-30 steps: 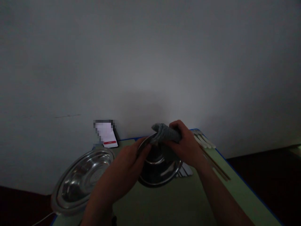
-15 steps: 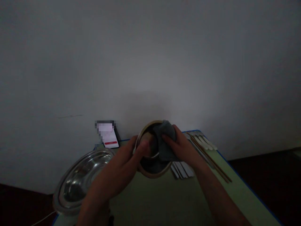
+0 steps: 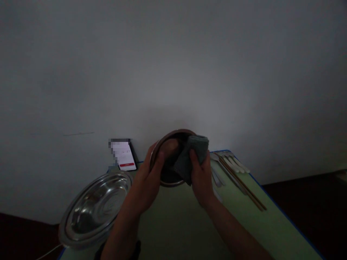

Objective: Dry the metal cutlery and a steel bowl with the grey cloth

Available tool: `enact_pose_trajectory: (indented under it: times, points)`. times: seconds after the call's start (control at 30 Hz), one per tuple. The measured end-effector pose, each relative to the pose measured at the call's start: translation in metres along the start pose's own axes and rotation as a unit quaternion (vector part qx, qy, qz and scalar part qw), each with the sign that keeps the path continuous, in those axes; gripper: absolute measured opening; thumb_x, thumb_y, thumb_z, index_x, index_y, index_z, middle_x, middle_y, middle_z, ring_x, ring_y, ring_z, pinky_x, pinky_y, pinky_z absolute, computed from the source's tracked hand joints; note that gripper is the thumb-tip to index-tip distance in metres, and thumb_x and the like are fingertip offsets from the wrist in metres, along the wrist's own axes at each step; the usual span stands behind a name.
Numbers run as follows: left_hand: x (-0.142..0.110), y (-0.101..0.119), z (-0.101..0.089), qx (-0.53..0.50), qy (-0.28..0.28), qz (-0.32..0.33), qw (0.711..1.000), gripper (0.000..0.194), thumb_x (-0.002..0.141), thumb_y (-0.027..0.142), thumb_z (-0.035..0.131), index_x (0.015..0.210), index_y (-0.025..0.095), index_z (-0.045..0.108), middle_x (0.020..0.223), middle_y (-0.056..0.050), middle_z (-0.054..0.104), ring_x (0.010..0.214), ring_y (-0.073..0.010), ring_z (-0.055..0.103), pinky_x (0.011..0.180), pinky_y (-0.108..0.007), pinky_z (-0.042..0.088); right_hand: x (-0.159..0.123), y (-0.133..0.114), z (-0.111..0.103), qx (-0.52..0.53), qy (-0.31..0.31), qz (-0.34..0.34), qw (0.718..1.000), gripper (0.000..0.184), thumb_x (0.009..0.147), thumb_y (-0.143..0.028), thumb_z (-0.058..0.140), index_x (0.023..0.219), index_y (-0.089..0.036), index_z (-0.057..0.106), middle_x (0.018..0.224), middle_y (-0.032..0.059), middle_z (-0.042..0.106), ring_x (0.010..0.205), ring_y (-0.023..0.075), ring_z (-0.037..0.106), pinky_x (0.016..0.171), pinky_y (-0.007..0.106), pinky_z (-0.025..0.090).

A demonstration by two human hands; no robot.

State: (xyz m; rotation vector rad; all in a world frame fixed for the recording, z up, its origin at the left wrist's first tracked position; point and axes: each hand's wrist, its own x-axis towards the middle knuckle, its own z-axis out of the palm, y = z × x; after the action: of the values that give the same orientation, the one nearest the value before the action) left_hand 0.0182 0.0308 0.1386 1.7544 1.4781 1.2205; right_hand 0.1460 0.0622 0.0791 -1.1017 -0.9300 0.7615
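My left hand point(image 3: 149, 177) grips a shiny metal bowl point(image 3: 173, 183) by its left rim, the thumb on the near side. The bowl is tilted, with its dark inside partly turned toward me and a skin-toned reflection in it. My right hand point(image 3: 201, 177) is closed on a folded grey-green cloth point(image 3: 200, 144), which lies against the right side of the bowl and covers part of its rim. Both hands hold these above the pale green table point(image 3: 173, 224).
A large oval steel basin point(image 3: 94, 209) stands at the left table edge. A phone point(image 3: 126, 155) with a lit screen leans against the wall point(image 3: 173, 72). On the right lie chopsticks point(image 3: 246, 186), white-handled cutlery point(image 3: 237, 163) and several metal utensils point(image 3: 217, 177), partly hidden by my right hand.
The bowl has tilted and risen slightly. My right hand has turned to a more upright angle with the cloth, still at the bowl's right side.
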Motion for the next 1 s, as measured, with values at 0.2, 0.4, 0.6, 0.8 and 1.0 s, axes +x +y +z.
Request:
enact_pose_trajectory:
  times: [0.2,0.4,0.6,0.8,1.0]
  points:
    - [0.005,-0.003,-0.011,0.027,-0.086,-0.014,0.996,0.044,0.084,0.047,0.049,0.12,0.023,0.051,0.115,-0.004,0.064,0.11,-0.0252,0.056,0.087,-0.033,0.048,0.021,-0.01,-0.023,-0.151,-0.165,-0.07,0.972,0.026,0.077,-0.039,0.055,0.093,-0.021,0.046,0.082,0.0023,0.059,0.075,0.0187,0.056,0.068,0.031,0.042]
    - [0.006,-0.008,-0.022,0.042,-0.208,-0.027,0.977,0.032,0.085,0.044,0.047,0.105,0.025,0.062,0.09,-0.002,0.07,0.089,-0.0238,0.065,0.077,-0.034,0.051,0.031,-0.031,-0.042,-0.217,-0.239,-0.149,0.935,0.021,0.074,-0.036,0.062,0.084,-0.021,0.05,0.075,-0.0016,0.056,0.067,0.0144,0.051,0.06,0.026,0.038]
    - [0.007,-0.005,-0.012,0.02,-0.099,-0.006,0.995,0.038,0.088,0.044,0.041,0.116,0.024,0.056,0.11,-0.003,0.066,0.095,-0.023,0.062,0.087,-0.036,0.048,0.008,-0.009,-0.017,-0.086,-0.059,-0.039,0.994,0.03,0.079,-0.048,0.053,0.092,-0.022,0.047,0.086,0.0015,0.057,0.079,0.0173,0.053,0.07,0.029,0.042]
    - [0.006,-0.007,-0.011,0.023,-0.016,0.027,0.999,0.047,0.086,0.043,0.046,0.131,0.027,0.044,0.133,-0.001,0.053,0.124,-0.0233,0.045,0.101,-0.033,0.039,-0.002,0.008,-0.007,-0.058,-0.077,0.04,0.995,0.035,0.08,-0.047,0.05,0.104,-0.021,0.046,0.096,0.004,0.058,0.089,0.0193,0.055,0.078,0.032,0.042]
    - [0.004,-0.012,-0.028,-0.005,-0.182,-0.063,0.981,0.043,0.087,0.046,0.044,0.125,0.027,0.052,0.117,-0.004,0.065,0.099,-0.0235,0.063,0.087,-0.035,0.051,0.026,-0.013,-0.037,-0.179,-0.218,-0.07,0.957,0.023,0.076,-0.041,0.057,0.087,-0.022,0.05,0.08,-0.0005,0.058,0.074,0.0173,0.055,0.066,0.03,0.042]
